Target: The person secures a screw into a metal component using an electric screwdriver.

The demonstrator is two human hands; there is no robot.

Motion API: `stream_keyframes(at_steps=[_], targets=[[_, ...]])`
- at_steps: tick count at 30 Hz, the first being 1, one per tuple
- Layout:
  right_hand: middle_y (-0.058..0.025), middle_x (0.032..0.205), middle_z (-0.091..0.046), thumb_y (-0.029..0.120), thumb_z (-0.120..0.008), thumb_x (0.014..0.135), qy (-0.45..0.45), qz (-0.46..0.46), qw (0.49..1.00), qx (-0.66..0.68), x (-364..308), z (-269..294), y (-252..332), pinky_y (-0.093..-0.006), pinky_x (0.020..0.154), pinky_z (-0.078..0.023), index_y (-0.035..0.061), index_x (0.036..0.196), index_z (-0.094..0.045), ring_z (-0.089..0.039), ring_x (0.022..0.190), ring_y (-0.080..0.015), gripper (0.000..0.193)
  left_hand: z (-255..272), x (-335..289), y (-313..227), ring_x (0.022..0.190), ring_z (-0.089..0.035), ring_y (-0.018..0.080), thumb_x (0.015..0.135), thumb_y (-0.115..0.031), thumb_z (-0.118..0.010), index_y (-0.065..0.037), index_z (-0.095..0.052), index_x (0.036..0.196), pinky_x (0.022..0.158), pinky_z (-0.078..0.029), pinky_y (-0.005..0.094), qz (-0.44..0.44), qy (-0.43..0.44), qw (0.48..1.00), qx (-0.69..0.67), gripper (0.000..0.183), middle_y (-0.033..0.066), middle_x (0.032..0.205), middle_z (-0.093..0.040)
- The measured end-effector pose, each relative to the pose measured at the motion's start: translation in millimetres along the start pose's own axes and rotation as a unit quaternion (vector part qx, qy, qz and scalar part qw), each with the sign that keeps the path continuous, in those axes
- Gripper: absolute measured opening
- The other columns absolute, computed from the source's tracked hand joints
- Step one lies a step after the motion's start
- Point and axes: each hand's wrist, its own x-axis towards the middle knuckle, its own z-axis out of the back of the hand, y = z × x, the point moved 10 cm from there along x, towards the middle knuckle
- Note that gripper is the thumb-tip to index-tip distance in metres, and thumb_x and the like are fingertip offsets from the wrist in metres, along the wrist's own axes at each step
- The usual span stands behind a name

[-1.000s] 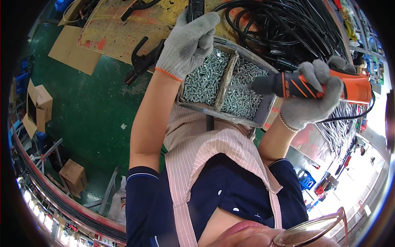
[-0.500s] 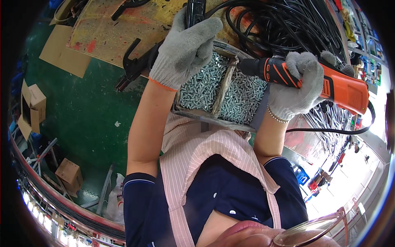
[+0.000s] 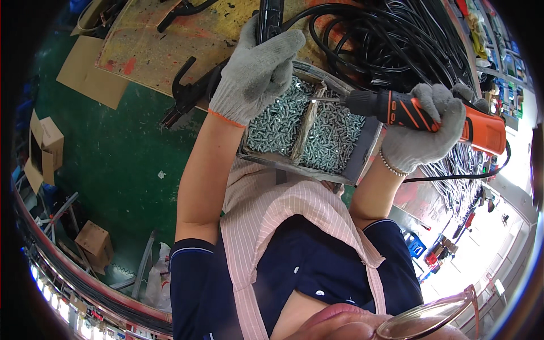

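My left hand (image 3: 252, 73), in a grey knit glove, is closed around a long black plastic part (image 3: 270, 20) above the table. My gloved right hand (image 3: 425, 133) grips an orange and black electric screwdriver (image 3: 408, 110). Its thin bit points left, the tip over the wooden divider (image 3: 306, 127) of an open box (image 3: 365, 150). Small silver screws (image 3: 275, 124) fill both compartments, and the left hand covers the box's upper left corner. Whether a screw sits on the bit is too small to tell.
A coil of black cable (image 3: 362, 48) lies beyond the box. Black clamp-like parts (image 3: 190, 93) rest at the edge of the paint-stained table (image 3: 144, 51). The screwdriver's cord (image 3: 453, 178) runs along the right, near a bundle of thin metal rods (image 3: 453, 164). Cardboard boxes (image 3: 93, 243) stand on the green floor.
My right hand and the screwdriver have moved to the right and slightly down, drawing the bit back from the left hand. The left hand has barely moved and keeps its grip.
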Motion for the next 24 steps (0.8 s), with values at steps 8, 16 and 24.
stream_keyframes(at_steps=[8, 16, 24], targets=[[-0.0002, 0.071, -0.046, 0.003, -0.056, 0.090, -0.066, -0.029, 0.997, -0.028, -16, 12, -24, -0.0183, 0.058, -0.039, 0.0013, 0.111, -0.048, -0.040, 0.060, -0.0049, 0.023, -4, -5, -3, 0.040, -0.035, 0.0030, 0.092, -0.017, -0.067, -0.010, -0.053, 0.088, 0.033, -0.028, 0.0208, 0.007, 0.021, 1.000, 0.012, 0.015, -0.0043, 0.057, -0.043], [-0.0006, 0.074, -0.047, 0.003, -0.055, 0.090, -0.092, -0.074, 0.990, 0.072, -11, 25, -32, -0.0178, 0.060, -0.041, 0.0024, 0.113, -0.048, -0.041, 0.063, -0.0051, 0.024, -6, -2, -6, 0.040, -0.034, 0.0034, 0.093, -0.018, -0.066, -0.010, -0.052, 0.094, 0.033, -0.027, 0.0199, -0.013, 0.026, 1.000, 0.001, 0.016, -0.0039, 0.058, -0.043], [-0.0016, 0.074, -0.048, -0.001, -0.056, 0.090, -0.139, -0.068, 0.985, 0.078, -18, 39, -43, -0.0196, 0.059, -0.043, 0.0045, 0.113, -0.049, -0.044, 0.064, -0.0053, 0.025, -5, -5, -4, 0.038, -0.034, 0.0044, 0.093, -0.020, -0.064, -0.011, -0.054, 0.093, 0.033, -0.027, 0.0205, 0.007, -0.021, 1.000, 0.002, 0.014, -0.0034, 0.056, -0.041]])
